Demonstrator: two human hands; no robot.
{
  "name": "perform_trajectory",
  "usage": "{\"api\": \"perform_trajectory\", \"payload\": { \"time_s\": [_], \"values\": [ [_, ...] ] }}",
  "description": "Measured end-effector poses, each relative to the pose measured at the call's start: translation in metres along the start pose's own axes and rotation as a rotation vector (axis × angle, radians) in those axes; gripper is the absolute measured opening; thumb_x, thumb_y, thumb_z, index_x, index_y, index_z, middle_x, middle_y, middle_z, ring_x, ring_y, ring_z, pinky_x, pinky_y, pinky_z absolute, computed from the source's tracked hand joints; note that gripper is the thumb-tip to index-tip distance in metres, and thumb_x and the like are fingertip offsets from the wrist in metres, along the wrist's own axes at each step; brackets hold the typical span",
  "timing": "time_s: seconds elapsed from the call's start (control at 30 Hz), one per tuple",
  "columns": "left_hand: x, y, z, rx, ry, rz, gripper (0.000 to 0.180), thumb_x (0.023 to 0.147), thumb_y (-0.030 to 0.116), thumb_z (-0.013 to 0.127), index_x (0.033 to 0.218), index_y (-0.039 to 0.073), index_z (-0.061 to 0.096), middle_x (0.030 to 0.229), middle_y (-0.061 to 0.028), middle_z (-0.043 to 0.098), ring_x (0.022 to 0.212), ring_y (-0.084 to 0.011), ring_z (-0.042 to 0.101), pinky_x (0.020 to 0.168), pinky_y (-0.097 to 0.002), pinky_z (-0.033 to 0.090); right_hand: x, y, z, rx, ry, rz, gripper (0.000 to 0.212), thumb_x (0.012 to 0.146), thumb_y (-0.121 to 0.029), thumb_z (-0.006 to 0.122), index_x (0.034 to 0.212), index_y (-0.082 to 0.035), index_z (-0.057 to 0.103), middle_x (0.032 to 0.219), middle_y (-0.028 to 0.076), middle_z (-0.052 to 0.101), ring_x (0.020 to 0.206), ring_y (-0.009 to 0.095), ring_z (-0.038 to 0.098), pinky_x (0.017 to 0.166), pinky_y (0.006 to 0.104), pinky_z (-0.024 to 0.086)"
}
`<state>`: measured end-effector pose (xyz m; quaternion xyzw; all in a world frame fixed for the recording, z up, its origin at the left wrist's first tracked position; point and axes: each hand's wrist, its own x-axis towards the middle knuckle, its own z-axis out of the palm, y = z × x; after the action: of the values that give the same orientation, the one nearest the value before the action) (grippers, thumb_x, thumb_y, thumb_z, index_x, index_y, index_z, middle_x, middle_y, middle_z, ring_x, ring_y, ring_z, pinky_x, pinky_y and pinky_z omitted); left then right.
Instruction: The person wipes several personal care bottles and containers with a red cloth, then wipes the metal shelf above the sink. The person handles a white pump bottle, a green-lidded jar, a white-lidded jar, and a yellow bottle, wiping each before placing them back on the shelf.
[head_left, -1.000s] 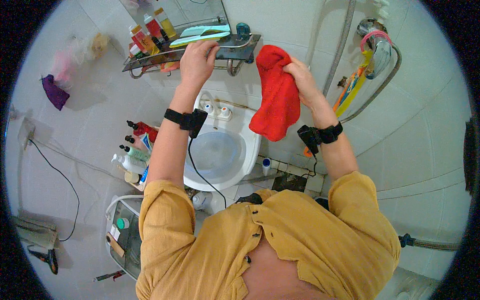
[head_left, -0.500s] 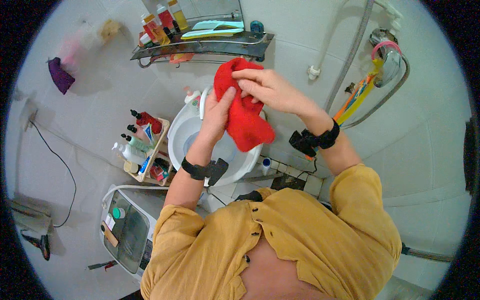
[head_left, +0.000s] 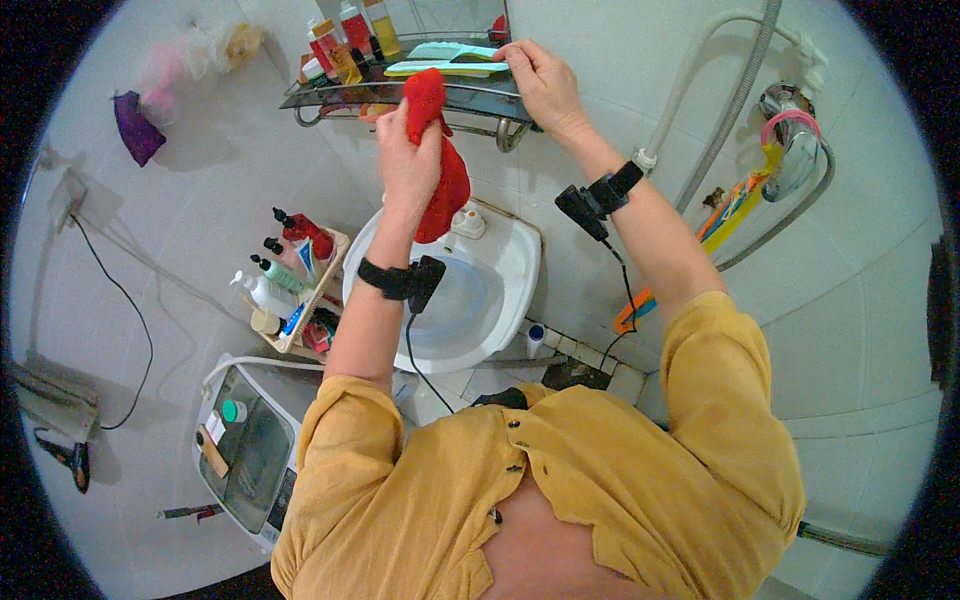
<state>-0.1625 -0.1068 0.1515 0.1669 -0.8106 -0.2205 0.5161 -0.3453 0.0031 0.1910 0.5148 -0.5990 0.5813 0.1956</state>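
Observation:
My left hand (head_left: 408,165) is closed around a bunched red cloth (head_left: 448,195), raised above the white washbasin (head_left: 510,310). A rounded end of the cloth stands up past the thumb, and the rest hangs down beside the palm. Up at the dark wall shelf (head_left: 470,98), my right hand (head_left: 545,90) has its fingers pinched at the right end of a long, flat light-blue and yellow object (head_left: 450,68), whose kind I cannot make out. That object lies on the shelf. Both wrists wear black straps with small boxes.
Several bottles (head_left: 340,50) crowd the shelf's left end. A soap-and-pump rack (head_left: 320,290) stands left of the basin, above a washing machine (head_left: 250,440). A white faucet (head_left: 468,222) rises behind the bowl. A shower hose (head_left: 735,90) and cables hang at the right.
My right hand has let go of the red cloth and moved up to the shelf. My left hand has lifted the cloth up and to the left, now more bunched.

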Motion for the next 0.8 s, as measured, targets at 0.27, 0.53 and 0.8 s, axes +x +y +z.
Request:
{"api": "perform_trajectory", "payload": {
  "time_s": [0.27,0.53,0.8],
  "values": [
    [-0.009,0.017,0.027,0.151,-0.138,0.022,0.048,0.081,0.02,0.061,0.128,0.01,0.054,0.111,-0.013,0.057,0.103,-0.035,0.059,0.085,-0.043,0.049,-0.002,0.001,-0.003,0.06,-0.028,0.032,0.037,0.1,-0.038,0.044,0.098,-0.012,0.069,0.071,-0.002,0.056,0.066,0.007,0.048,0.059,0.0246,0.038],
    [-0.011,0.046,0.027,0.105,-0.33,0.184,0.045,0.078,0.02,0.062,0.122,0.014,0.059,0.108,-0.0105,0.058,0.099,-0.0338,0.061,0.08,-0.0444,0.051,0.001,0.005,-0.005,0.184,-0.074,-0.002,0.037,0.099,-0.035,0.043,0.099,-0.008,0.068,0.091,0.01,0.07,0.084,0.024,0.066,0.077,0.0348,0.05],
    [0.019,0.03,-0.001,0.579,-0.275,0.192,0.039,0.08,0.024,0.063,0.119,0.02,0.063,0.104,-0.008,0.061,0.089,-0.0301,0.066,0.074,-0.0434,0.054,0.002,0.005,-0.015,0.208,-0.133,-0.005,0.041,0.099,-0.038,0.04,0.1,-0.007,0.067,0.077,0.006,0.059,0.074,0.018,0.057,0.071,0.0317,0.046]
  ]
}}
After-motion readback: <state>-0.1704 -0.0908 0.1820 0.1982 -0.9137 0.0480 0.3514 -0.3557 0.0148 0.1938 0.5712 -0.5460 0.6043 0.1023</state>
